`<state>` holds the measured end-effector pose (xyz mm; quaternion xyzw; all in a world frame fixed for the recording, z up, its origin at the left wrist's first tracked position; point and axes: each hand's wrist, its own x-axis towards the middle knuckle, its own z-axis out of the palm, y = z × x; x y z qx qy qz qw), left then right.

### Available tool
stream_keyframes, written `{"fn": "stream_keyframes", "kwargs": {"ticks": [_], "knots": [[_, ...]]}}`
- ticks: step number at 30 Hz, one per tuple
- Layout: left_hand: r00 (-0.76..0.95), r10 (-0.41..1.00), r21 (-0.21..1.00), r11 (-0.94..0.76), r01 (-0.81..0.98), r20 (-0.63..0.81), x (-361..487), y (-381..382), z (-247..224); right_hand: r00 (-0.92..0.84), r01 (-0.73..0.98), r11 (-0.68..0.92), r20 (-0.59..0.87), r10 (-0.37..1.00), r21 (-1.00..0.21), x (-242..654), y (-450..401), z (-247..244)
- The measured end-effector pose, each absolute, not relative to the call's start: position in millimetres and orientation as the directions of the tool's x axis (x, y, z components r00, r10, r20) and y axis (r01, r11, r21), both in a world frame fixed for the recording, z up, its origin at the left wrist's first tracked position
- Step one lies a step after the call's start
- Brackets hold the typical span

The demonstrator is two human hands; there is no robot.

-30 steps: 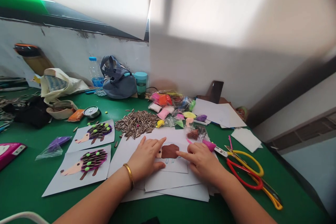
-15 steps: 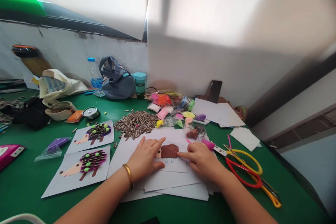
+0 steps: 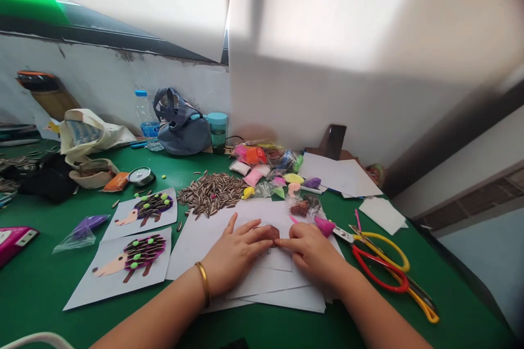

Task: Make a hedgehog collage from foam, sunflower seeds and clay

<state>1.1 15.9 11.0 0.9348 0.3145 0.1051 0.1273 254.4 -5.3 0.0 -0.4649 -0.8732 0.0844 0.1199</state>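
Green worktop (image 3: 33,300) lay under everything; brown clay (image 3: 271,226) sat on a paper sheet (image 3: 282,265) in the middle; the left hand (image 3: 235,256), fingers flat and loosely spread, covered most of it, maybe to press it; the right hand (image 3: 313,248) pointed at its 3 o'clock edge, other fingers curled, holding what I couldn't tell; seeds (image 3: 215,192) lay at 11 o'clock, probably for easy reach; half a second before, the left hand was beside the clay.

Left hand (image 3: 238,253) flat — right hand (image 3: 311,250) half-curled
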Motion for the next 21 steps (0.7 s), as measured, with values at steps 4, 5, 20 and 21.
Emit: {"fn": "stream_keyframes", "kwargs": {"ticks": [4,5,20,21], "knots": [[0.820,0.556,0.294,-0.813,0.502,0.137,5.4,13.3,5.6,-0.521,0.796,0.545,0.160,0.839,-0.265,255.2,-4.5,-1.5],[0.819,0.556,0.291,-0.814,0.502,0.140,5.9,13.2,4.6,-0.525,0.797,0.546,0.153,0.838,-0.259,254.7,-4.9,-0.7],[0.809,0.566,0.292,-0.809,0.510,0.157,8.2,12.9,3.1,-0.534,0.807,0.550,0.130,0.835,-0.217,254.1,-5.1,6.3],[0.810,0.565,0.294,-0.810,0.508,0.157,8.1,12.8,3.2,-0.546,0.802,0.557,0.114,0.830,-0.217,253.3,-5.5,6.9]]}}
